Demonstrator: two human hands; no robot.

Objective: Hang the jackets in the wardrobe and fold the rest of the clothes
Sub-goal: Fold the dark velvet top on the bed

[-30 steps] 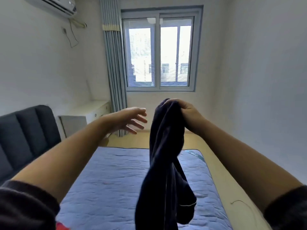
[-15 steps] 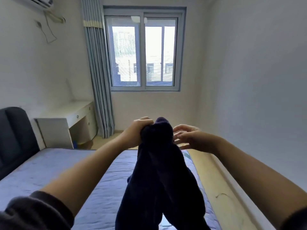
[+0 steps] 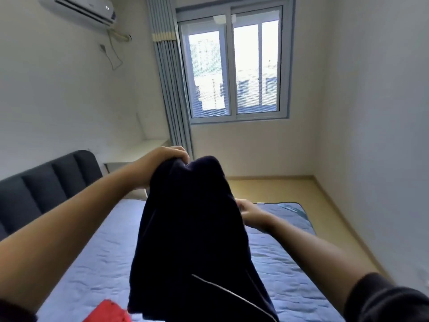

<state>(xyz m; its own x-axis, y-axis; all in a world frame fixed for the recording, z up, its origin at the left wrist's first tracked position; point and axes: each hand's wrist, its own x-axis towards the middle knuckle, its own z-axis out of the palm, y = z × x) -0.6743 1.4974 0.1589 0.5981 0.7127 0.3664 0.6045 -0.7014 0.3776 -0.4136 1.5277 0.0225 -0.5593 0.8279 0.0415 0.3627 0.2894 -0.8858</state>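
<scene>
Grip swapped: left hand [image 3: 167, 159] now clamps top of navy garment [image 3: 192, 228], held over bed [image 3: 290, 252]. Right hand [image 3: 251, 213] dropped to its right edge, fingers behind cloth, perhaps pinching. Likely straightening for folding. Red cloth [image 3: 109, 310] lies near.

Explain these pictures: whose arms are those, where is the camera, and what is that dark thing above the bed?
No machine here: a person wears one camera on the head, looking forward and down, so you see their own arms. The left hand grips the top of a dark garment, which hangs above the bed. The right hand is at the garment's side; its fingers are partly hidden, so whether it holds the cloth is unclear. A red item lies on the bed nearest the camera.
</scene>
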